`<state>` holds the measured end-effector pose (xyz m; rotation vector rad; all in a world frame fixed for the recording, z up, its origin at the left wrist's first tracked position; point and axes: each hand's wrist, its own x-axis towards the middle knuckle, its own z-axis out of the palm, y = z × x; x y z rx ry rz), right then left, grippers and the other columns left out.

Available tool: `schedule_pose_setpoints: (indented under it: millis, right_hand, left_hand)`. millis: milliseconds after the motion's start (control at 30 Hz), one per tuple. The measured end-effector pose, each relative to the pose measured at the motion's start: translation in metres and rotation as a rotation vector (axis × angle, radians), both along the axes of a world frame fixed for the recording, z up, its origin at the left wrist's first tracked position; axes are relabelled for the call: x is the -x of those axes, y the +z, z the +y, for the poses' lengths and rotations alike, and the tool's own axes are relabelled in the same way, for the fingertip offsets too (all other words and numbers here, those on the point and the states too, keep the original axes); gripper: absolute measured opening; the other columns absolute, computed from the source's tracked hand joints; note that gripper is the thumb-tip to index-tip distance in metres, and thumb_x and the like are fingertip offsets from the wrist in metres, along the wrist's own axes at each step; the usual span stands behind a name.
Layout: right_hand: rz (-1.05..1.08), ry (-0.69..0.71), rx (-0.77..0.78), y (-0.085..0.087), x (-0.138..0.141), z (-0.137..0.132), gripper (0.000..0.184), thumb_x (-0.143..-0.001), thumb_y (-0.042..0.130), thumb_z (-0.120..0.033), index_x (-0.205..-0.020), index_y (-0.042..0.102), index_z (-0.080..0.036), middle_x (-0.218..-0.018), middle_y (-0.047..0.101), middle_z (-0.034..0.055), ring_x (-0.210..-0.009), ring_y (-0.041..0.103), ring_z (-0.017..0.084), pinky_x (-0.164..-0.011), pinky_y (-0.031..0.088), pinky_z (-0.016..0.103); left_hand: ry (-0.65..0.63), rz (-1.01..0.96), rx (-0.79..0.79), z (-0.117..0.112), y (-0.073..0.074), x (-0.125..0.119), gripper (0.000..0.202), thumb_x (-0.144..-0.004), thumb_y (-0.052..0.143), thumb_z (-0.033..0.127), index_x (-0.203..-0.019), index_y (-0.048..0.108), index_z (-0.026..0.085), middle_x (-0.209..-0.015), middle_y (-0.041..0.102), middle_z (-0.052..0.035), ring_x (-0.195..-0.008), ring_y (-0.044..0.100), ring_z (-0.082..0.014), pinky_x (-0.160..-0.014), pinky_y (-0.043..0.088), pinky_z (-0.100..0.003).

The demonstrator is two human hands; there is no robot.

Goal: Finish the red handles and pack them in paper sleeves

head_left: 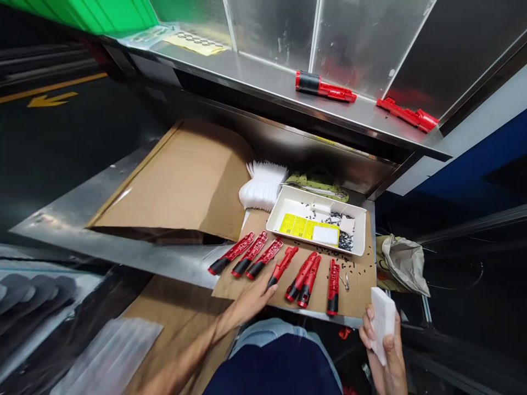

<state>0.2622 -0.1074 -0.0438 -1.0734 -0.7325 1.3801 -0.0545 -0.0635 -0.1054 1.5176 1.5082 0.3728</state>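
The left hand (pixel 251 300), fingers apart, touches one of seven red-and-black tool housings (pixel 283 265) at one o'clock; the right hand (pixel 385 356) has fingers clamped on one white foam block (pixel 382 323).

Navy top (pixel 272 368), pale blue denim jeans (pixel 252 341) below; left hand (pixel 256 297) and right hand (pixel 385 355) bare.

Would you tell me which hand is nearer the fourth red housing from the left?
Left hand: at the red housing's lower end. Right hand: farther right, past the cardboard.
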Motion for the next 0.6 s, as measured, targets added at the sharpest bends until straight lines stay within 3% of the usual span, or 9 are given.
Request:
schedule_pose_setpoints:
  millis: [100,167,267,400,500,600]
  right_hand:
    - [0.022,0.02,0.014,-0.008,0.005,-0.001,0.047,-0.081,0.066,-0.062,-0.12,0.056,-0.038,-0.1,0.054,0.0036,-0.064,0.042,0.012,-0.055,0.042,0.026]
    - [0.025,0.025,0.014,-0.01,0.008,-0.001,0.048,-0.08,0.068,-0.061,-0.121,0.055,-0.038,-0.101,0.055,0.0041,-0.064,0.043,0.012,-0.055,0.042,0.026]
    - [0.02,0.028,-0.005,-0.011,0.01,-0.002,0.048,-0.082,0.066,-0.06,-0.122,0.055,-0.036,-0.102,0.054,0.0045,-0.066,0.043,0.013,-0.057,0.043,0.027]
    - [0.031,-0.018,-0.06,-0.013,0.006,-0.011,0.052,-0.084,0.065,-0.056,-0.13,0.048,-0.039,-0.106,0.053,0.0038,-0.07,0.044,0.014,-0.062,0.044,0.028]
    - [-0.06,-0.175,-0.123,-0.012,-0.01,-0.019,0.048,-0.083,0.068,-0.049,-0.126,0.053,-0.034,-0.108,0.053,0.0037,-0.075,0.048,0.014,-0.069,0.047,0.03]
    - [-0.299,-0.465,-0.135,-0.005,-0.048,-0.029,0.049,-0.084,0.066,-0.049,-0.126,0.054,-0.029,-0.107,0.055,0.0042,-0.08,0.053,0.015,-0.077,0.049,0.032]
  left_hand:
    - [0.136,0.224,-0.013,-0.001,-0.03,-0.023,0.063,-0.096,0.026,0.03,-0.156,0.02,0.012,-0.118,0.057,-0.0197,-0.108,0.061,-0.0326,-0.093,0.048,-0.048]
    - [0.2,0.336,-0.05,0.0,-0.038,-0.033,0.063,-0.095,0.024,0.026,-0.155,0.02,0.009,-0.123,0.054,-0.023,-0.112,0.058,-0.0343,-0.093,0.047,-0.05]
    - [0.25,0.452,-0.131,-0.001,-0.036,-0.039,0.061,-0.095,0.028,0.026,-0.152,0.028,0.005,-0.137,0.046,-0.0284,-0.126,0.049,-0.0388,-0.101,0.041,-0.056]
    - [0.209,0.547,-0.318,-0.002,-0.03,-0.046,0.061,-0.095,0.032,0.032,-0.147,0.04,0.001,-0.143,0.045,-0.0293,-0.135,0.041,-0.04,-0.11,0.031,-0.058]
    - [0.149,0.551,-0.529,0.005,-0.039,-0.059,0.063,-0.095,0.03,0.039,-0.147,0.043,0.007,-0.141,0.051,-0.0244,-0.135,0.044,-0.0367,-0.11,0.034,-0.055]
    - [0.142,0.431,-0.615,0.022,-0.045,-0.076,0.064,-0.092,0.027,0.048,-0.151,0.039,0.027,-0.128,0.063,-0.0145,-0.125,0.053,-0.0376,-0.099,0.045,-0.055]
